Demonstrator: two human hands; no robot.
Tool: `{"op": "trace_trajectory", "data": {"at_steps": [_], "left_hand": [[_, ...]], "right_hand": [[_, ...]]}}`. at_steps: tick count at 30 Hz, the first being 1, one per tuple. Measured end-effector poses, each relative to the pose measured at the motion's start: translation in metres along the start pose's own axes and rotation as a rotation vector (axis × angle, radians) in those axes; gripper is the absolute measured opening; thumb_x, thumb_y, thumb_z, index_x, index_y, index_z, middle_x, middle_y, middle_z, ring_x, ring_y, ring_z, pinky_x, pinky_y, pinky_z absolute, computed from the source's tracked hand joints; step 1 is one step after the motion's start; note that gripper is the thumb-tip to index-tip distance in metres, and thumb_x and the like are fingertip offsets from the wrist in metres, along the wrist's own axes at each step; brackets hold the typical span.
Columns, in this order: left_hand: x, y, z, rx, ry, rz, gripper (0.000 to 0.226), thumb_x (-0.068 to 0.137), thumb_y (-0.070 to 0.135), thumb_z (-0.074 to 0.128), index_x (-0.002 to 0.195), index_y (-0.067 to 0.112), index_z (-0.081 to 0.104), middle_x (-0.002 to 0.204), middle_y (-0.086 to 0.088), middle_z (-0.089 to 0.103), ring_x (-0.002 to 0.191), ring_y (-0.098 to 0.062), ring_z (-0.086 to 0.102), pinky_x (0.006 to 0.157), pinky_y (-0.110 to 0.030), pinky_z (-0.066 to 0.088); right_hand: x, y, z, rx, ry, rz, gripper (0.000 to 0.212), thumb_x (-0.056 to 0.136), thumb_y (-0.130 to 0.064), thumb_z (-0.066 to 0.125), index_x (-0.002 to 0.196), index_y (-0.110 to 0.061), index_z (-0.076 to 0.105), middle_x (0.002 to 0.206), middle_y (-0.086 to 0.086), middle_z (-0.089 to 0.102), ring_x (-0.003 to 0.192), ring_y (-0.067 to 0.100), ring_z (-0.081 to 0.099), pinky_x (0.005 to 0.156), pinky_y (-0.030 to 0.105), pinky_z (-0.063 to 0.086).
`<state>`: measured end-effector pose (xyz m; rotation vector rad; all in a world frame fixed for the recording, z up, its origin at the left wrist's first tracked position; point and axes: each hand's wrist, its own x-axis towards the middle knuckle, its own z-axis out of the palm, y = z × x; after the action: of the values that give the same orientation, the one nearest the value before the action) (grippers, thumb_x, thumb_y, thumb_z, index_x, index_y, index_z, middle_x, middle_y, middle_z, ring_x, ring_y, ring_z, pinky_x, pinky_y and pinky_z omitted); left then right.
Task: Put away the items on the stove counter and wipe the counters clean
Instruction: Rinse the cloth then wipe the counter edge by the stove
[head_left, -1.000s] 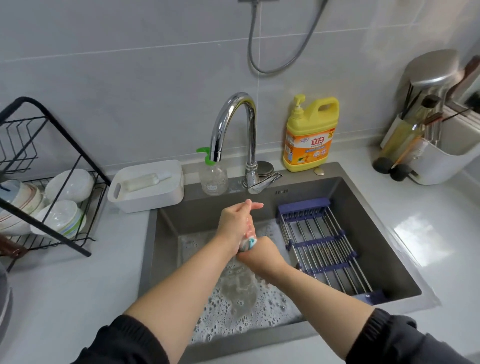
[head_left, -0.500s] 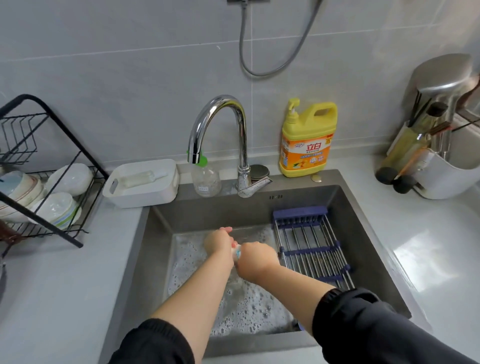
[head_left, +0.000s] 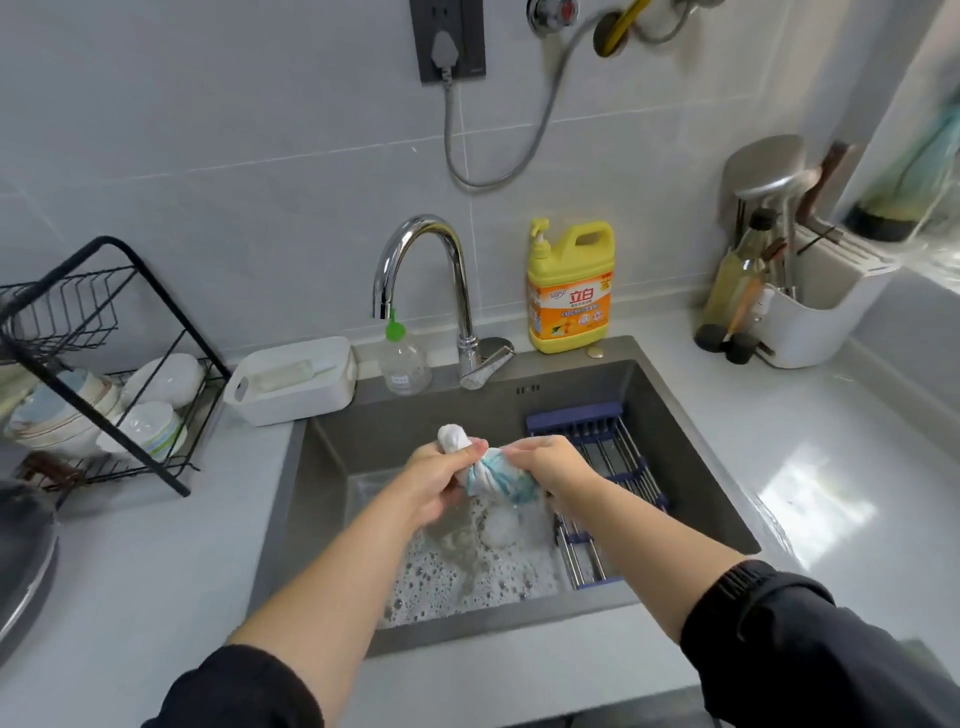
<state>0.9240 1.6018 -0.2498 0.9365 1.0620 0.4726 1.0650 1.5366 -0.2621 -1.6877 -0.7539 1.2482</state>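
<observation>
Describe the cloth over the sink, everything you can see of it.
The cloth is a small rag, white with blue-green patches, soaked and twisted into a tight bunch. It is held roughly level above the sink. The left hand grips one end, with a white knob of fabric poking out above the fingers; the right hand grips the other. Greyish water runs from it into the suds below. It touches nothing but the hands.
</observation>
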Motion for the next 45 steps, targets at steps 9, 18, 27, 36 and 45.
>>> {"op": "trace_trajectory", "data": {"at_steps": [9,18,27,36,45], "left_hand": [[-0.105,-0.034,0.039,0.479,-0.109,0.276,0.039,0.066,0.003,0.058,0.104,0.011,0.065,0.095,-0.009,0.065,0.073,-0.016,0.055,0.061,-0.022,0.044],[-0.256,-0.096,0.208,0.774,-0.686,0.777,0.005,0.085,0.032,0.066,0.085,0.027,0.065,0.092,0.008,0.066,0.090,-0.011,0.061,0.081,-0.025,0.047],[-0.425,-0.209,0.371,1.141,-1.099,1.092,0.018,0.084,0.015,0.064,0.066,0.010,0.062,0.060,0.003,0.056,0.058,-0.010,0.046,0.058,-0.027,0.035],[-0.598,-0.359,0.534,0.713,-1.389,0.132,0.032,0.097,0.005,0.037,0.070,0.015,0.050,0.052,0.002,0.050,0.046,-0.012,0.051,0.051,-0.025,0.053],[-0.726,-0.523,0.662,0.676,-1.262,0.047,0.021,0.076,0.007,0.044,0.074,0.010,0.065,0.071,-0.005,0.059,0.066,-0.019,0.051,0.059,-0.027,0.040]], "right_hand": [[-0.181,-0.004,-0.054,-0.007,0.569,-0.179,0.017,0.089,-0.018,0.058,0.081,-0.015,0.073,0.066,0.000,0.062,0.062,0.014,0.057,0.049,0.020,0.043],[-0.412,0.032,-0.142,-0.141,0.795,-0.198,0.021,0.087,-0.007,0.054,0.070,-0.003,0.064,0.045,0.004,0.054,0.032,0.011,0.047,0.033,0.018,0.036],[-0.669,0.140,-0.227,-0.243,0.702,0.125,0.013,0.081,-0.023,0.068,0.080,-0.012,0.061,0.057,0.001,0.056,0.045,0.013,0.042,0.045,0.023,0.032],[-0.935,0.343,-0.299,0.598,0.932,-0.062,0.043,0.071,-0.011,0.075,0.112,-0.010,0.062,0.101,0.007,0.070,0.088,0.017,0.065,0.079,0.030,0.051],[-1.064,0.481,-0.352,1.122,1.437,-0.203,0.029,0.083,0.016,0.044,0.101,0.001,0.060,0.109,0.026,0.059,0.090,0.031,0.060,0.074,0.038,0.057]]}}
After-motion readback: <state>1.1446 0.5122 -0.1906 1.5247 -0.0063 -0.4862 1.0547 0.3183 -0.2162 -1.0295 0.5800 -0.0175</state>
